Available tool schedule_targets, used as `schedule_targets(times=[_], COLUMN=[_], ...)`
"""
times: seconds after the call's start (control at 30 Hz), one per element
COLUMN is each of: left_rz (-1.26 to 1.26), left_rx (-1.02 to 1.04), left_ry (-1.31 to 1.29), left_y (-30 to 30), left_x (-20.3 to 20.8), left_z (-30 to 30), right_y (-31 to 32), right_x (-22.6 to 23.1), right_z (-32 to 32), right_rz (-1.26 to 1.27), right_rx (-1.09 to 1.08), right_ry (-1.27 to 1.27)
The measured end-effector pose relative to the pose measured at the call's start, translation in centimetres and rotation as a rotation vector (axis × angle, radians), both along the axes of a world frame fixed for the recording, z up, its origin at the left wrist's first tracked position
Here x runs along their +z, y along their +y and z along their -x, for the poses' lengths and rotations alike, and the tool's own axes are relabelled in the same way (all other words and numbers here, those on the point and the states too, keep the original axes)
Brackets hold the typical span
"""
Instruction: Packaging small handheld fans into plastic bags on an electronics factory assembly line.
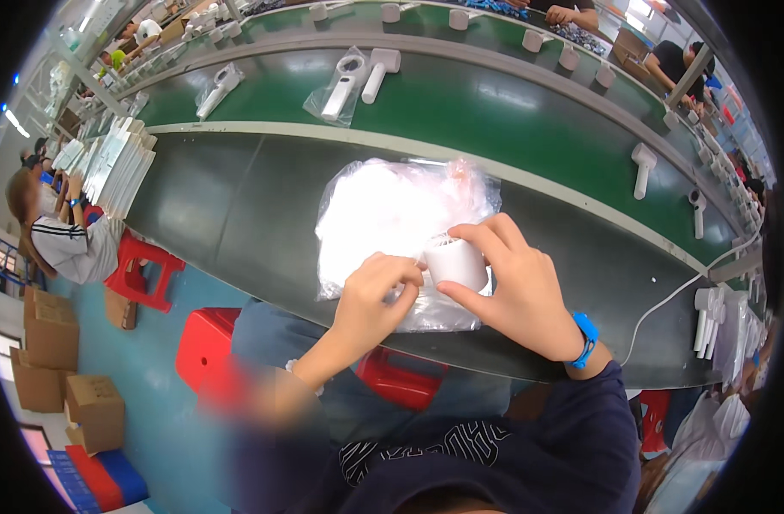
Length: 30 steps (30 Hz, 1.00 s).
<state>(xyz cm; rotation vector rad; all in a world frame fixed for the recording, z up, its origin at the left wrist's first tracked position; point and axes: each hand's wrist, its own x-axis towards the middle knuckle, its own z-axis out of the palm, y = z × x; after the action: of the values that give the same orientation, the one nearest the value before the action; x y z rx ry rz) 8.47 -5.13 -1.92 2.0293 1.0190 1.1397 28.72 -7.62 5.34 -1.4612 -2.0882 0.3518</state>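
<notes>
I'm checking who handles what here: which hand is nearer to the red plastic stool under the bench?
Left. The left hand sits at the bench edge, above and left of the red stool; the right hand, gripping the white fan head, lies farther right.

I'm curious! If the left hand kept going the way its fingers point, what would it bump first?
Likely the white cylinder that the right hand holds; the left hand is almost touching it.
</notes>
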Motion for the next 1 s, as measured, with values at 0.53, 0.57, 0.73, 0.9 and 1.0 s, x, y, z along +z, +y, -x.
schedule_targets(times=[0.53,0.57,0.73,0.9,1.0], left_rz=[0.007,-0.026,-0.072,-0.038,0.033], left_rx=[0.053,0.120,0.076,-0.060,-0.179], left_ry=[-0.063,0.013,-0.149,-0.188,-0.190], left_y=[-0.4,-0.2,0.5,0.4,0.5], left_x=[1.0,1.0,-0.5,-0.4,-0.4], left_z=[0.0,0.2,-0.5,-0.2,0.2], right_y=[0.1,0.2,0.0,0.2,0.2], right_x=[-0.9,-0.8,-0.8,-1.1,-1.6], right_z=[0.9,0.9,1.3,1.3,1.2], right_rz=[0.000,-0.003,0.033,0.015,-0.013], right_rx=[0.005,0.008,0.027,0.001,-0.013], right_ry=[-0.039,-0.045,0.000,0.041,0.055])
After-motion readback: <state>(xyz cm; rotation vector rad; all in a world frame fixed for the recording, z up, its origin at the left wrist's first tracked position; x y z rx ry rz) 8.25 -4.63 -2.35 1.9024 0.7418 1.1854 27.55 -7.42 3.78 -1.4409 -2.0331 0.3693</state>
